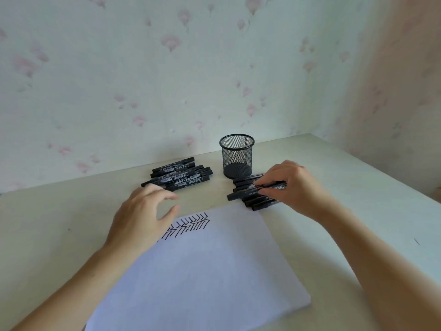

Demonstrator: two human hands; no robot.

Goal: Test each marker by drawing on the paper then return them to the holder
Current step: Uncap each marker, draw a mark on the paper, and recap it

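- Right hand point(290, 185) pinched around one black marker point(248, 192), fingertips closed on its barrel, capped end pointing toward the paper's far edge
- Held marker lying across the top of a pile of markers point(259, 203), just right of the holder point(236, 156) and close to its base
- Left hand point(140, 216) open, fingers spread and curled slightly, gripping nothing, poised over the paper's far left corner
- Second pile of black markers point(177, 176) lying flat, left of the holder and apart from it, just beyond the left fingertips
- Black mesh holder upright, no marker visible inside
- White paper point(202, 271) flat on the pale table point(358, 187), nearer than the holder, skewed
- Row of black zigzag strokes point(188, 226) along the paper's far edge, partly hidden by the left hand
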